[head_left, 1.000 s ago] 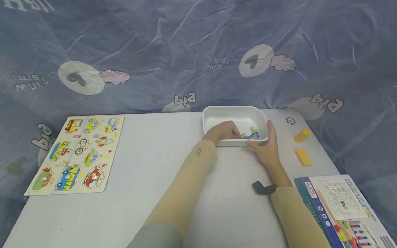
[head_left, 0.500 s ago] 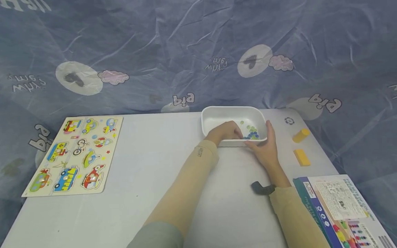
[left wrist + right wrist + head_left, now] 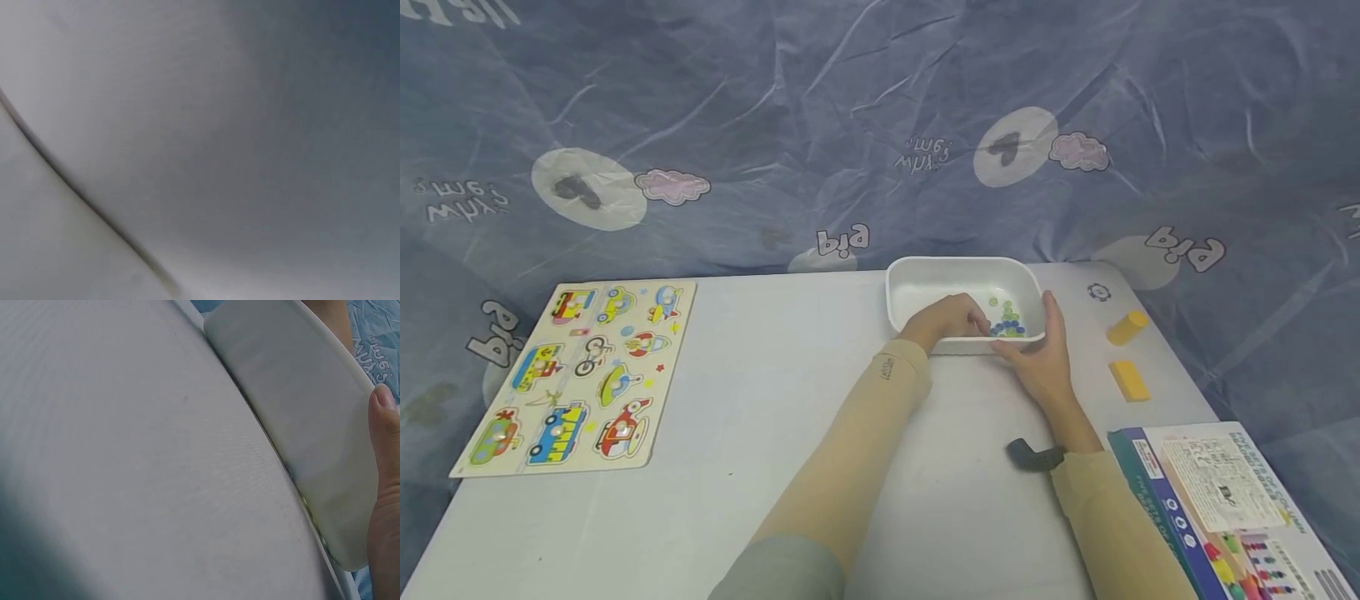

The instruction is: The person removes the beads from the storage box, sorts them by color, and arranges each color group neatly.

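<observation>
A white rectangular tray (image 3: 958, 265) stands at the far edge of the table in the head view. Several small blue, green and yellowish beads (image 3: 1008, 322) lie in its near right corner. My left hand (image 3: 949, 319) reaches over the near rim into the tray, fingers curled down right beside the beads; its fingertips are hidden and I cannot tell whether they pinch one. My right hand (image 3: 1045, 357) grips the tray's right end, thumb on the near rim and fingers along the outer side. The right wrist view shows the thumb (image 3: 384, 403) at the rim.
A wooden vehicle puzzle board (image 3: 580, 375) lies at the left. To the right are a yellow cylinder (image 3: 1127, 327), a yellow block (image 3: 1130, 381) and a printed box (image 3: 1225, 492). A printed blue cloth (image 3: 760, 125) hangs behind the table.
My left fingers have shifted slightly right inside the tray. The beads have spread and moved about in the corner. My right hand keeps its grip on the tray.
</observation>
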